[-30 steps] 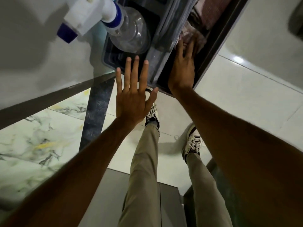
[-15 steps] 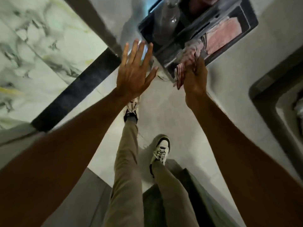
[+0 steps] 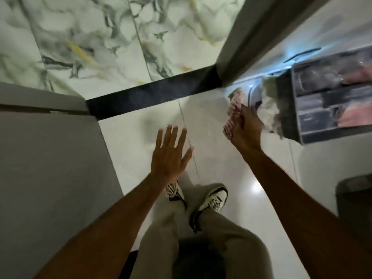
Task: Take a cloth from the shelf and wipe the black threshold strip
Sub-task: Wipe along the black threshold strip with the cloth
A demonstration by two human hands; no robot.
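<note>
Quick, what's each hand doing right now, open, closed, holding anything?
Left hand: open, fingers spread, holding nothing.
Right hand: closed on a pink-and-white striped cloth.

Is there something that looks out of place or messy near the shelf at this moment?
Yes. A pale crumpled cloth hangs over the shelf edge instead of lying inside, as if dragged out. The right hand holds a red-striped cloth in a closed grip. The black threshold strip looks intact.

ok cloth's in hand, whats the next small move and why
Probably crouch and carry the right hand, closed on the pink striped cloth, over to the black threshold strip. The strip lies ahead on the floor, untouched, and the left hand is open and free.
</note>
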